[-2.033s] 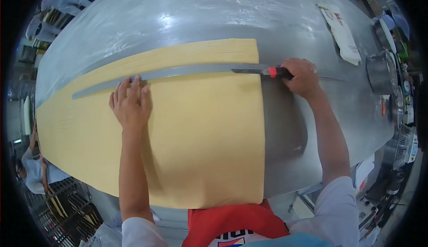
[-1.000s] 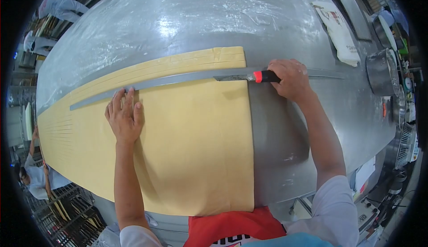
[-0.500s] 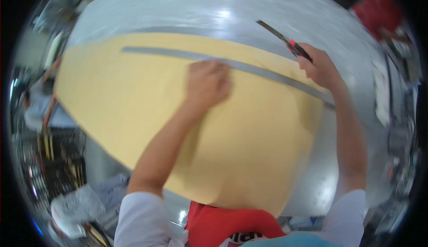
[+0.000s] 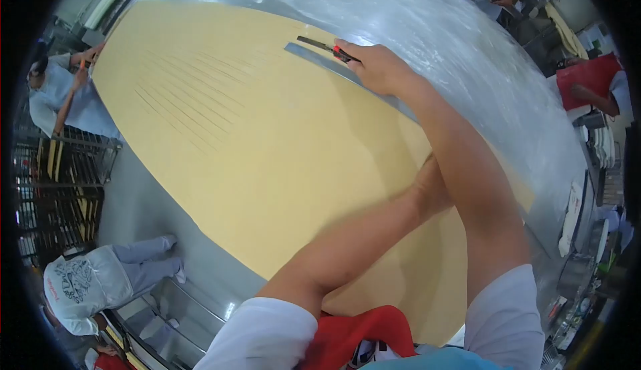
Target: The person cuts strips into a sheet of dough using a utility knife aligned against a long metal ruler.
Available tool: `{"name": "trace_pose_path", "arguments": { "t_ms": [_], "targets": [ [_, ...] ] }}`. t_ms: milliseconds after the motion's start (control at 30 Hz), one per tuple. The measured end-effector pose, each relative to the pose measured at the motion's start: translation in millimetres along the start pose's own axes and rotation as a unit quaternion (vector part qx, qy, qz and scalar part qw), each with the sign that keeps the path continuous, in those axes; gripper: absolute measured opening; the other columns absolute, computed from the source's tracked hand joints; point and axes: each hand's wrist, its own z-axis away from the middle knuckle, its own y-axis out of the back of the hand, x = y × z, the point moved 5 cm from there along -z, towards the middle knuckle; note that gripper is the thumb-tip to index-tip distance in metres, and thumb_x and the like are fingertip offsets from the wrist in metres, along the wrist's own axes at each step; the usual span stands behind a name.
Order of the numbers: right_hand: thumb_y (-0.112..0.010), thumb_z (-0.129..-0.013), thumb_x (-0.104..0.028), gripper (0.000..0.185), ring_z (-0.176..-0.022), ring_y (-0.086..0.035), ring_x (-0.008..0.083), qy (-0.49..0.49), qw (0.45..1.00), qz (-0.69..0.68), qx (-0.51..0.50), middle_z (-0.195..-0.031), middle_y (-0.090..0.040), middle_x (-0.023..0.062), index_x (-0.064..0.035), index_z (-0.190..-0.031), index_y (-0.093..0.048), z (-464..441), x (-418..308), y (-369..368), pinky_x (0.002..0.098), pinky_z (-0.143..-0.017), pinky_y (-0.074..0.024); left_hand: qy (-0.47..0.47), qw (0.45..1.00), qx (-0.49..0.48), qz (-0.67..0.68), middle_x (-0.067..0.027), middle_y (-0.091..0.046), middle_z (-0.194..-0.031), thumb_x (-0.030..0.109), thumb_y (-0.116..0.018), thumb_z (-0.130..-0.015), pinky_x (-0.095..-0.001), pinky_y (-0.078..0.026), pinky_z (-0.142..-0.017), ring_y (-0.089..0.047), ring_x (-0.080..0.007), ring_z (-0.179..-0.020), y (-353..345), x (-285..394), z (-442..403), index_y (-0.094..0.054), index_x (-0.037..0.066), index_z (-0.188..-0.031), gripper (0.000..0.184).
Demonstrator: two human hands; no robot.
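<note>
A wide, thin yellow sheet, which looks like rolled dough (image 4: pixel 280 170), covers much of the metal table. My right hand (image 4: pixel 377 66) is closed around the red-and-black handle of a box cutter (image 4: pixel 315 42), its long blade pointing left. Just below the blade, a flat metal ruler (image 4: pixel 314 58) lies on the sheet near its far edge. My left hand (image 4: pixel 434 175) is low over the sheet at the right. The right forearm crosses above it and hides its fingers, so I cannot see whether it touches the ruler.
Thin parallel lines mark the sheet's left part. The steel table (image 4: pixel 427 30) extends beyond the far edge. A person (image 4: pixel 53 96) stands at the left edge, another (image 4: pixel 80 283) at lower left near racks (image 4: pixel 60 190). Other people work at upper right.
My right hand has brought the box cutter leftward and down beside the ruler. My left hand has moved right, beneath the right forearm. The camera view has shifted too.
</note>
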Motion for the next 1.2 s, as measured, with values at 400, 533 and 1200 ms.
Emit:
{"name": "trace_pose_path", "arguments": {
  "t_ms": [400, 533, 1200],
  "targets": [
    [-0.055, -0.108, -0.021, 0.052, -0.105, -0.070, 0.0389, 0.024, 0.998, 0.049, -0.027, -0.118, -0.074, 0.0214, -0.0281, -0.160, -0.050, -15, -2, -4, 0.0490, -0.095, -0.0534, 0.167, 0.901, 0.074, 0.394, 0.0006, -0.068, -0.121, 0.030, -0.077, -0.100, -0.0414, -0.057, -0.096, -0.066, -0.0189, -0.111, -26, 10, 1, -0.058, 0.019, -0.134, 0.041],
    [-0.055, -0.108, -0.019, 0.052, -0.105, -0.069, 0.0391, 0.081, 0.994, 0.065, -0.020, -0.118, -0.074, 0.0190, -0.0266, -0.159, -0.051, -38, -21, 3, 0.0499, -0.094, -0.0535, 0.155, 0.894, 0.099, 0.409, 0.0003, -0.068, -0.122, 0.022, -0.076, -0.099, -0.0401, -0.058, -0.095, -0.067, -0.0190, -0.111, -19, -21, -4, -0.056, 0.019, -0.139, 0.045],
    [-0.050, -0.099, -0.004, 0.053, -0.097, -0.065, 0.0341, -0.007, 0.966, 0.183, -0.180, -0.104, -0.071, 0.0130, -0.0254, -0.146, -0.062, 111, 48, 57, 0.0509, -0.077, -0.0502, -0.102, 0.385, -0.058, -0.915, -0.0133, -0.067, -0.127, 0.030, -0.070, -0.090, -0.0515, -0.047, -0.100, -0.062, -0.0381, -0.123, -55, 64, 9, -0.071, 0.003, -0.118, 0.038]
  ]
}}
